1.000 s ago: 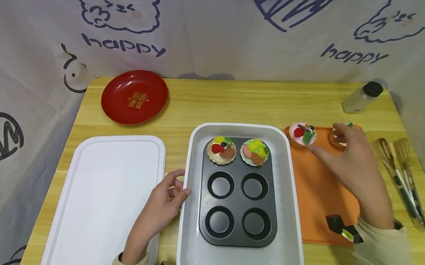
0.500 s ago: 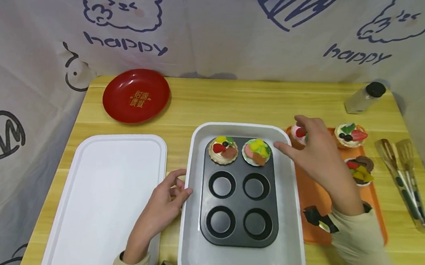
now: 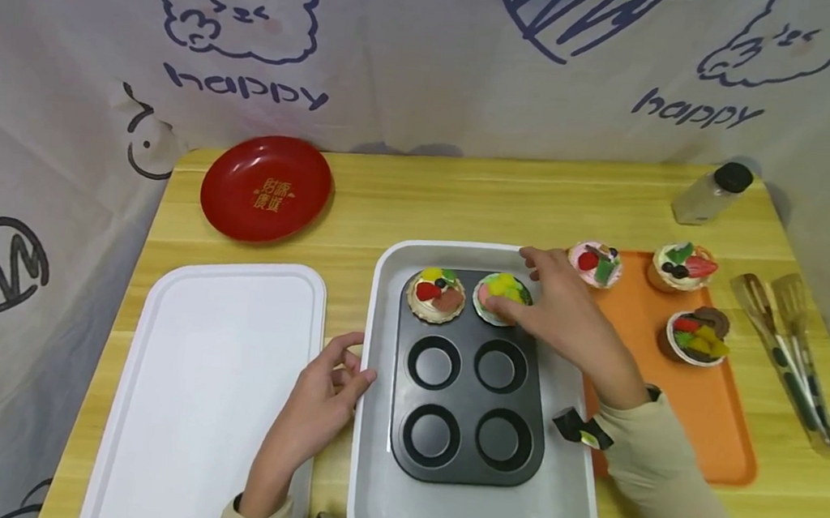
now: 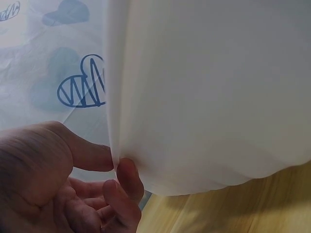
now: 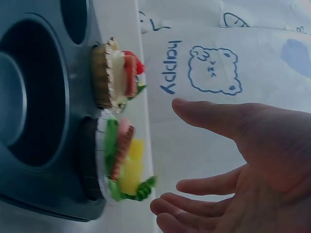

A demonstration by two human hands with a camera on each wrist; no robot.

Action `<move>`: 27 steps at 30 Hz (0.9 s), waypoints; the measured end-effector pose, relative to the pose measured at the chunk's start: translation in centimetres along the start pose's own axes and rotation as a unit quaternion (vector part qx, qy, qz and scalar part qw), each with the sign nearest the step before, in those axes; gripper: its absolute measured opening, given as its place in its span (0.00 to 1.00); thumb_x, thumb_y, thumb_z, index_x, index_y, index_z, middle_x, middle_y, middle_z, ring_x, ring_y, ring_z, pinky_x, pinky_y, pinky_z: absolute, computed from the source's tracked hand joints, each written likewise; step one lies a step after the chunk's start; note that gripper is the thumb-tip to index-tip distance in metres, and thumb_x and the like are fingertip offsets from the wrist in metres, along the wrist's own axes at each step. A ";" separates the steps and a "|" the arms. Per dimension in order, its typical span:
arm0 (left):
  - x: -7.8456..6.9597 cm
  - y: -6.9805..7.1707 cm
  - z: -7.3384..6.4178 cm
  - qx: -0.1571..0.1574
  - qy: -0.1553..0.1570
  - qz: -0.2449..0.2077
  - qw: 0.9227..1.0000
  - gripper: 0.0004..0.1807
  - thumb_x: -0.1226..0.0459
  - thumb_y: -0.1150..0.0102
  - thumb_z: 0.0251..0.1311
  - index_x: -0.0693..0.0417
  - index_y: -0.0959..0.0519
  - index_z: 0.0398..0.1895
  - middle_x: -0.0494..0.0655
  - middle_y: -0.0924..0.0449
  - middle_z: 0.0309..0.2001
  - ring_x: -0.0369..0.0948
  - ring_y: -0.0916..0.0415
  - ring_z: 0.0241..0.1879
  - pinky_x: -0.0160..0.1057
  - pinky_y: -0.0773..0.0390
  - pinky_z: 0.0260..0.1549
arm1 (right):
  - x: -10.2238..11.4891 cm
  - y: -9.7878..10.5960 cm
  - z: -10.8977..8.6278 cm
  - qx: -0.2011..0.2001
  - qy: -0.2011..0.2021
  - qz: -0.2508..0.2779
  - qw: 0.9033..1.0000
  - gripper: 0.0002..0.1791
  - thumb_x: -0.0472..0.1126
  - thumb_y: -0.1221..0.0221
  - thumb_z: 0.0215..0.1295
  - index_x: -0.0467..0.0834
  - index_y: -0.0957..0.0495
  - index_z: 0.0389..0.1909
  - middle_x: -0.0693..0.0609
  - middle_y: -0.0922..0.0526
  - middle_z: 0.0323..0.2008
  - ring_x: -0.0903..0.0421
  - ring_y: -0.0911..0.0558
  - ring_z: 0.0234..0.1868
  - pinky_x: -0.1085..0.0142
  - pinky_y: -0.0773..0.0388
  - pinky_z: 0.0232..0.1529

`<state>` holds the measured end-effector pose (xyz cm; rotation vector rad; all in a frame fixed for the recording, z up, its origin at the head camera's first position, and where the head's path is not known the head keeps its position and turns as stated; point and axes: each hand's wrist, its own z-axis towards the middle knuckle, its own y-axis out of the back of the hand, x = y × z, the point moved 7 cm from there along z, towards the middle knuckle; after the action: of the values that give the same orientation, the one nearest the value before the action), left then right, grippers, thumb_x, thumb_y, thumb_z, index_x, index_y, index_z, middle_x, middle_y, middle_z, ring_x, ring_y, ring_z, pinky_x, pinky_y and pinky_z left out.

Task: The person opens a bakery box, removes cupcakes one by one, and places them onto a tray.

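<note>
My left hand [image 3: 319, 398] pinches the left rim of a deep white tray [image 3: 475, 517] between thumb and fingers; the left wrist view shows the thumb [image 4: 95, 156] on that rim. Inside the tray is a dark muffin tin [image 3: 462, 405] with two filled cups at its far end. One carries a cupcake with a red berry [image 3: 436, 295], the other a cupcake with yellow fruit [image 3: 501, 286]. Over this second one, my right hand [image 3: 571, 320] reaches with thumb and fingers apart. In the right wrist view a gap separates the hand [image 5: 233, 165] from both cupcakes.
On the right, an orange tray [image 3: 695, 423] carries three more cupcakes, one pink-topped [image 3: 595, 265]. Tongs [image 3: 791, 362] and a black-capped jar [image 3: 713, 193] stand near it. A red plate [image 3: 267, 190] lies back left, above a flat white tray [image 3: 214, 390].
My right hand has moved left, from the cupcakes on the orange tray to the yellow-fruit cupcake in the tin. The left hand keeps its hold on the rim.
</note>
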<state>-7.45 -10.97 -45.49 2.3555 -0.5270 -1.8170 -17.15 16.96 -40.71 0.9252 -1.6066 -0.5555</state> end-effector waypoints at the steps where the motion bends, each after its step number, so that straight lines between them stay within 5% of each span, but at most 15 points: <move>1: 0.0 0.0 0.0 0.001 -0.001 0.001 1.000 0.24 0.68 0.39 0.67 0.53 0.29 0.65 0.49 0.28 0.36 0.40 0.23 0.30 0.33 0.25 0.26 | -0.1 -0.3 0.1 0.001 -0.001 -0.002 1.000 0.50 0.61 0.32 0.59 0.34 0.39 0.71 0.35 0.34 0.62 0.39 0.28 0.59 0.42 0.27 0.56; 9: 0.1 -0.1 0.1 -0.001 0.000 0.005 1.000 0.24 0.68 0.39 0.66 0.54 0.29 0.65 0.49 0.28 0.36 0.40 0.23 0.30 0.33 0.25 0.26 | -0.9 -1.8 0.8 0.007 0.008 -0.012 1.000 0.48 0.56 0.33 0.61 0.31 0.40 0.71 0.32 0.39 0.69 0.38 0.32 0.63 0.43 0.36 0.66; 27: 0.2 -0.1 0.1 0.000 0.000 0.006 1.000 0.24 0.69 0.39 0.67 0.54 0.29 0.65 0.49 0.27 0.36 0.38 0.24 0.28 0.33 0.26 0.25 | -1.9 -3.7 1.3 0.019 0.006 -0.010 1.000 0.54 0.52 0.26 0.53 0.29 0.43 0.71 0.29 0.44 0.69 0.35 0.35 0.63 0.42 0.35 0.66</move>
<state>-7.53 -10.94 -45.69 2.3481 -0.5384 -1.8115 -17.31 16.22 -44.96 0.9727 -1.6030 -0.5333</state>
